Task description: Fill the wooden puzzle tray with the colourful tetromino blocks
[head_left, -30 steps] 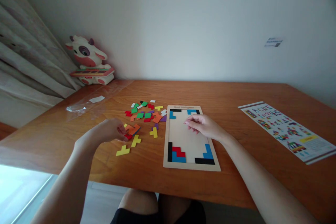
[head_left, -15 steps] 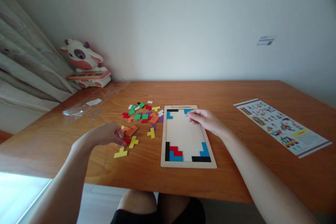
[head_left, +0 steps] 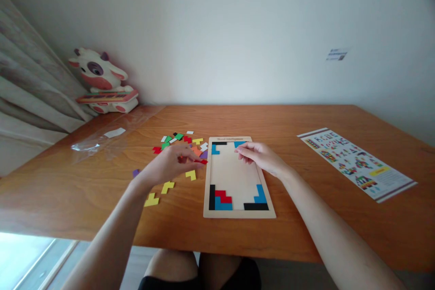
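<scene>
A wooden puzzle tray [head_left: 206, 190] lies on the table in front of me, with blue, black and red pieces set in its corners. My left hand [head_left: 171, 164] hovers just left of the tray, pinching a red puzzle piece [head_left: 202, 161] between its fingertips. My right hand [head_left: 259, 157] rests on the tray's upper right part, fingers curled by a blue piece [head_left: 239, 144]; I cannot see anything held in it. A heap of loose coloured pieces [head_left: 181, 141] lies behind my left hand. Yellow pieces [head_left: 167, 186] lie nearer me.
A printed pattern sheet [head_left: 355, 162] lies at the right of the table. A clear plastic bag [head_left: 98, 141] and a toy cow [head_left: 100, 82] are at the far left by the curtain. The table's front edge [head_left: 217, 247] runs above my knees.
My left hand picked a red piece from the pile's near side and carried it right toward the tray. My right hand stayed on the tray's upper right.
</scene>
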A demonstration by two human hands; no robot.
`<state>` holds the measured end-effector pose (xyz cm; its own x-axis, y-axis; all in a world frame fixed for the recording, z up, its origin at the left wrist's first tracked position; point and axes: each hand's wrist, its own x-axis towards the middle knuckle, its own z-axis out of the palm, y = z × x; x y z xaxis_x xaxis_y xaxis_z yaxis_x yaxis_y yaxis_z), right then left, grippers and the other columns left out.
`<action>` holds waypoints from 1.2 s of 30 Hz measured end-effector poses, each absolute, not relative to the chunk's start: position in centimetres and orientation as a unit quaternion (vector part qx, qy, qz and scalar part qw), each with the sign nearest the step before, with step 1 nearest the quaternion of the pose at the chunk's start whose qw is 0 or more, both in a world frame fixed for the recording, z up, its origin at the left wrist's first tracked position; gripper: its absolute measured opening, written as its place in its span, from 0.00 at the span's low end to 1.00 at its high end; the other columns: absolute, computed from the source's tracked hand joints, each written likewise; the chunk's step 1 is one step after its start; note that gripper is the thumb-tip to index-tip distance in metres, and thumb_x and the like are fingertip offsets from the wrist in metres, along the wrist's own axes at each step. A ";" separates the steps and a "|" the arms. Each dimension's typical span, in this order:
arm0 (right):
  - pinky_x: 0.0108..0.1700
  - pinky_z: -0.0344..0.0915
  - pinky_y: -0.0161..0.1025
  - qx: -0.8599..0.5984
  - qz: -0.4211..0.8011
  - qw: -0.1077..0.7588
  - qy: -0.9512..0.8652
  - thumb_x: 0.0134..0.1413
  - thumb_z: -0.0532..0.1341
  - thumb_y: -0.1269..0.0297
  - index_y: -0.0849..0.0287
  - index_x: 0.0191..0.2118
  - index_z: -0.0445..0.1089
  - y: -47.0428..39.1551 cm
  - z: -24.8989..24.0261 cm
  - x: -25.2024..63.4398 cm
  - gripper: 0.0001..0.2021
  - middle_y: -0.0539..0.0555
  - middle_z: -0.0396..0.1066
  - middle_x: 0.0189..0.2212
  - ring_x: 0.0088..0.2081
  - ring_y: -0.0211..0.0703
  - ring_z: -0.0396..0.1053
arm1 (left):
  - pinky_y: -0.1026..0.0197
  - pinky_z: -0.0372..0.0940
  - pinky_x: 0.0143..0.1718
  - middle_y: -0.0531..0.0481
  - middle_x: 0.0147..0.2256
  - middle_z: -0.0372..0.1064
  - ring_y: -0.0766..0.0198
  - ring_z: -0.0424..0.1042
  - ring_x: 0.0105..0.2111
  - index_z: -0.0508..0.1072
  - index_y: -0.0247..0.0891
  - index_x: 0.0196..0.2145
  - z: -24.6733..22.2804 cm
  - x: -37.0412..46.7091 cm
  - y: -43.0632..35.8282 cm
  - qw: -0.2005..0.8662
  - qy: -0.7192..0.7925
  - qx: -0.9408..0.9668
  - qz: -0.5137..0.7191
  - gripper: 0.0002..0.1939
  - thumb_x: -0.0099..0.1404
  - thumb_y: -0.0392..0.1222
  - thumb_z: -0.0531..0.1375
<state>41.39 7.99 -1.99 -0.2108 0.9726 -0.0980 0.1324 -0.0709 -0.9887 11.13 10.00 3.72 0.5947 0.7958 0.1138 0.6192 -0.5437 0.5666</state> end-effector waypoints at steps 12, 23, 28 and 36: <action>0.32 0.65 0.32 -0.443 0.675 0.290 -0.513 0.50 0.71 0.55 0.59 0.43 0.77 7.3 -1.1 41.8 0.17 0.52 0.76 0.32 0.30 0.34 0.70 | 0.60 0.72 0.41 0.43 0.37 0.78 0.62 0.77 0.37 0.82 0.40 0.40 -1.5 19.1 10.7 0.330 0.177 0.869 0.323 0.11 0.68 0.46 0.61; 0.42 0.69 0.38 -0.473 0.621 0.236 -0.579 0.40 0.76 0.55 0.61 0.36 0.78 7.7 -2.3 43.1 0.18 0.53 0.79 0.32 0.33 0.38 0.74 | 0.63 0.73 0.38 0.44 0.39 0.79 0.64 0.78 0.36 0.75 0.34 0.47 -2.4 20.1 8.3 0.367 0.240 0.854 0.281 0.12 0.70 0.38 0.56; 0.39 0.70 0.38 -0.486 0.614 0.229 -0.579 0.42 0.75 0.55 0.60 0.36 0.77 7.7 -2.2 43.5 0.17 0.52 0.78 0.32 0.32 0.38 0.74 | 0.59 0.71 0.43 0.45 0.39 0.77 0.62 0.76 0.38 0.75 0.36 0.43 -2.3 20.3 7.8 0.320 0.242 0.880 0.252 0.09 0.67 0.42 0.60; 0.31 0.67 0.33 -0.531 0.514 0.300 -0.603 0.58 0.66 0.56 0.61 0.38 0.75 8.5 -2.7 43.8 0.12 0.53 0.74 0.29 0.28 0.35 0.69 | 0.55 0.66 0.47 0.44 0.40 0.72 0.57 0.70 0.42 0.78 0.41 0.44 -1.8 18.4 9.1 0.203 0.170 0.950 0.165 0.10 0.66 0.39 0.60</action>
<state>43.81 8.45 -2.70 -0.2562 0.9490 -0.1839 0.3332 -0.0920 -0.9384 18.40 9.06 -1.83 0.8876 0.3909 0.2437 0.2568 -0.8591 0.4428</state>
